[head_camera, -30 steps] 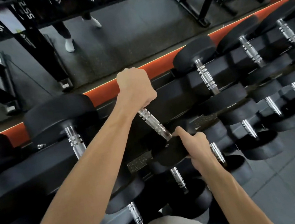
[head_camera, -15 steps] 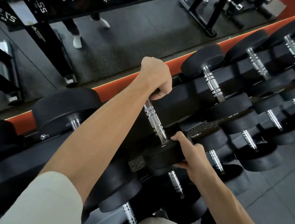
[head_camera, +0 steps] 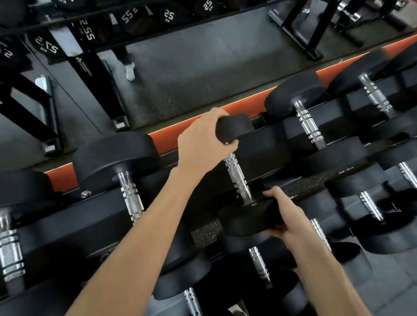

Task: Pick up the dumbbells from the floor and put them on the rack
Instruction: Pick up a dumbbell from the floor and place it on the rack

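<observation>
A person's left hand grips the far head of a dumbbell over the rack; the right hand clasps its near head.

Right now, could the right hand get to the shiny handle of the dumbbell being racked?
Probably yes. The right hand holds the near head of the dumbbell, right beside the bare handle. The left hand is up on the far head, so nothing covers it.
</observation>
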Demonstrator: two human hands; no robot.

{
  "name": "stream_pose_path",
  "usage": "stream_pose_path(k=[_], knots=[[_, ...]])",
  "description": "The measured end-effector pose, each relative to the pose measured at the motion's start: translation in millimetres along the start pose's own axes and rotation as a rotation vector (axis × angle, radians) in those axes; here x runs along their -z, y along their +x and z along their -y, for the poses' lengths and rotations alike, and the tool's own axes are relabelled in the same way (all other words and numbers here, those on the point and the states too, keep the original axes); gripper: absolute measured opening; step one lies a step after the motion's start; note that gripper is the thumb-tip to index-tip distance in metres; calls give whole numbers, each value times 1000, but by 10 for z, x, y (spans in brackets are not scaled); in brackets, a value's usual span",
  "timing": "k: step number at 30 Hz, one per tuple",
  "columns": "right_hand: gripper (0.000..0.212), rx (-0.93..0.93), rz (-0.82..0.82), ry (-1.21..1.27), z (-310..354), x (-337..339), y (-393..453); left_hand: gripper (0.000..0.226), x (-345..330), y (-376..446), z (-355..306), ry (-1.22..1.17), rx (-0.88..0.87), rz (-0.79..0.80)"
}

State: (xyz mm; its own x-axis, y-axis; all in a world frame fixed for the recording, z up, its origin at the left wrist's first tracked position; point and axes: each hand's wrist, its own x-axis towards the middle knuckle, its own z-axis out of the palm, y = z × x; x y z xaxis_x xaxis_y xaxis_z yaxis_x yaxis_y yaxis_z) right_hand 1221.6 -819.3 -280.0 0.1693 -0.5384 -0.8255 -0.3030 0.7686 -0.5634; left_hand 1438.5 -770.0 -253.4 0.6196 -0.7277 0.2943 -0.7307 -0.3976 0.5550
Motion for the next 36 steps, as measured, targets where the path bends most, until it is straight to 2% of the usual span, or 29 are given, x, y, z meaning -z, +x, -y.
stream_pose_path(k=[4, 7, 10, 13, 16, 19, 22, 28, 36], knots=[[43, -18, 49, -43, -15, 37, 51, 52, -36, -144, 269, -228, 76, -13], [47, -15, 45, -38, -6, 39, 72, 46, -31, -52, 273, -207, 0, 30], [51, -23, 39, -28, -12, 5, 92, 48, -26, 28, 233, -191, 0, 65], [69, 3, 105, -25, -2, -62, 100, 50, -26, 161, 317, -185, 52, 66], [84, 37, 116, -24, 114, -149, 147, 54, -58, 338, 493, -232, 178, 134], [72, 16, 131, -39, 243, -139, 271, 56, -147, 414, 518, -220, 207, 172], [57, -16, 130, -75, 260, -87, 373, 56, -209, 395, 468, -266, 231, 135], [61, -33, 177, -107, 294, -101, 358, 61, -82, 356, 333, -210, 314, 171], [64, -46, 367, -106, 381, 54, 294, 70, -139, 320, -86, 107, 466, 121]])
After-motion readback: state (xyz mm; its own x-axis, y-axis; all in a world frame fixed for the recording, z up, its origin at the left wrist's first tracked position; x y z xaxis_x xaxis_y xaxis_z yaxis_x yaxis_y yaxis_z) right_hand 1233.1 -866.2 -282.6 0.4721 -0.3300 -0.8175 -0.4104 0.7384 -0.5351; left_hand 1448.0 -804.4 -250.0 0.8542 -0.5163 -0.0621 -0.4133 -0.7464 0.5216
